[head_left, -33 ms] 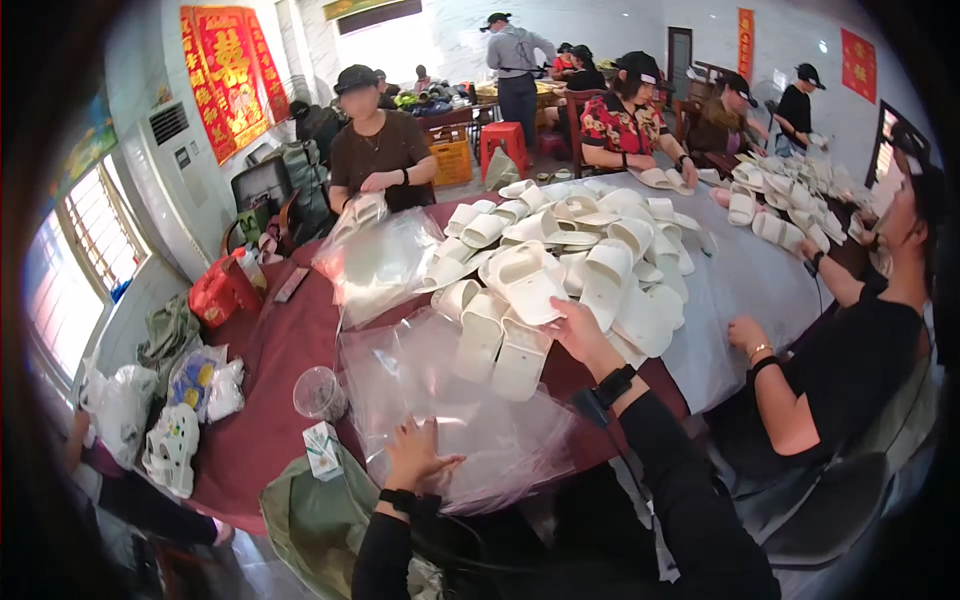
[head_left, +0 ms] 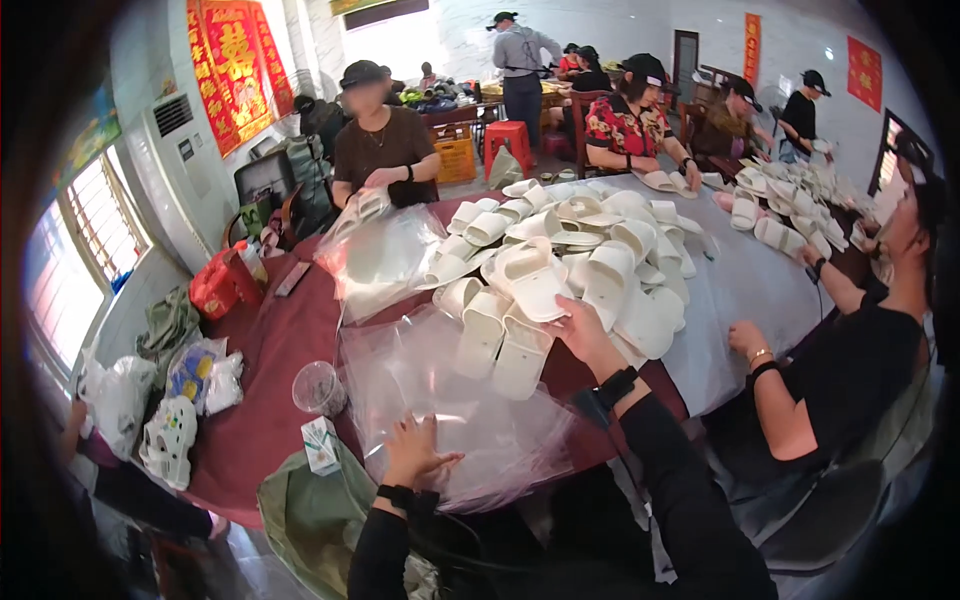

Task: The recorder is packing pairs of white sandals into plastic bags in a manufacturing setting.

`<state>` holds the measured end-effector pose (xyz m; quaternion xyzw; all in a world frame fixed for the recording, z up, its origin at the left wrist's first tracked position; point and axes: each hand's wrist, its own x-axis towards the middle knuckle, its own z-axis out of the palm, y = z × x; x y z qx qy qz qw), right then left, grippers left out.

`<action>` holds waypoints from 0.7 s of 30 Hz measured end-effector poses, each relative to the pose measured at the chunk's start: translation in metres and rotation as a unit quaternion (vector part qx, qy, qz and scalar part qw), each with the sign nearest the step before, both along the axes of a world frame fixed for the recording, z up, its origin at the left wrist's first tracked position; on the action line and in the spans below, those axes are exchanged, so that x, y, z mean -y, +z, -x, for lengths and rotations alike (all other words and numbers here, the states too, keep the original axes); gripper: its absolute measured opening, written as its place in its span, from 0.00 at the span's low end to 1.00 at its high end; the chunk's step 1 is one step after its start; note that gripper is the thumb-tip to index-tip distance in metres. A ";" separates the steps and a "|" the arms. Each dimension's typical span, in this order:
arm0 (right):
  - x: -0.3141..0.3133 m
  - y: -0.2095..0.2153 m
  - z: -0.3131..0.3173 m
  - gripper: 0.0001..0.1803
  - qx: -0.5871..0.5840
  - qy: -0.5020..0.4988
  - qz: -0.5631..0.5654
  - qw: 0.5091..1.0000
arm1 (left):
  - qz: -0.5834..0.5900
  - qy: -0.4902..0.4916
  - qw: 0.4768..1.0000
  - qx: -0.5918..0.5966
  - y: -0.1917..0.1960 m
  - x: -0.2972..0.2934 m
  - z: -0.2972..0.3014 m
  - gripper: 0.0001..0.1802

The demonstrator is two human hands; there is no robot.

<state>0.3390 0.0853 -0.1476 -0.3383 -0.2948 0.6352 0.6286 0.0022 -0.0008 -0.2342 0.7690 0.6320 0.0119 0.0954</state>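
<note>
My right hand grips the heel end of a white slide slipper, its fingers partly hidden beneath the sole. That slipper rests at the near left side of a large heap of white slippers. Two more slippers lie just below it, soles partly over the plastic. Fingers spread, my left hand lies on a stack of clear plastic bags at the near edge of the table. Nothing shows in the left hand's grasp.
The dark red tablecloth carries a clear plastic cup, a small white box, white clogs and a red bag. Opposite, a person handles a slipper over more clear bags. Another person sits close at right.
The view has shifted very slightly. My hands, the slipper and the bags keep the same places relative to each other.
</note>
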 end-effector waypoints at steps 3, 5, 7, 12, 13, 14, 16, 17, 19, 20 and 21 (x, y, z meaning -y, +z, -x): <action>0.007 0.006 -0.005 0.19 -0.011 -0.031 -0.091 0.995 | 0.018 -0.005 1.000 -0.020 0.008 0.001 -0.006 0.56; 0.013 0.011 -0.001 0.19 -0.028 -0.030 -0.110 0.993 | 0.024 0.002 1.000 -0.014 0.009 0.004 -0.004 0.57; 0.022 0.019 0.006 0.19 -0.059 -0.033 -0.138 0.988 | 0.031 0.008 0.999 -0.008 0.009 0.007 -0.002 0.57; 0.046 0.052 0.015 0.18 -0.059 -0.035 -0.174 0.982 | 0.023 0.007 1.000 -0.015 0.004 0.009 -0.001 0.57; 0.051 0.058 0.020 0.18 -0.058 -0.030 -0.189 0.980 | 0.029 0.013 0.999 -0.012 0.003 0.010 0.001 0.57; 0.056 0.065 0.025 0.19 -0.058 -0.024 -0.204 0.977 | 0.014 0.011 1.000 -0.010 0.001 0.010 0.003 0.57; 0.071 0.080 0.032 0.19 -0.058 -0.010 -0.207 0.976 | 0.006 0.011 1.000 -0.005 0.001 0.009 0.003 0.56; 0.077 0.086 0.035 0.20 -0.061 0.000 -0.218 0.974 | -0.004 0.005 1.000 -0.006 0.002 0.008 0.000 0.56; 0.086 0.090 0.033 0.21 -0.063 0.022 -0.223 0.973 | -0.021 -0.004 1.000 -0.005 0.003 0.006 -0.002 0.56; 0.090 0.091 0.037 0.21 -0.068 0.044 -0.234 0.969 | -0.014 0.004 1.000 -0.007 0.001 0.007 0.001 0.56; 0.094 0.093 0.043 0.21 -0.069 0.037 -0.221 0.972 | -0.019 0.001 1.000 -0.012 0.002 0.006 0.000 0.56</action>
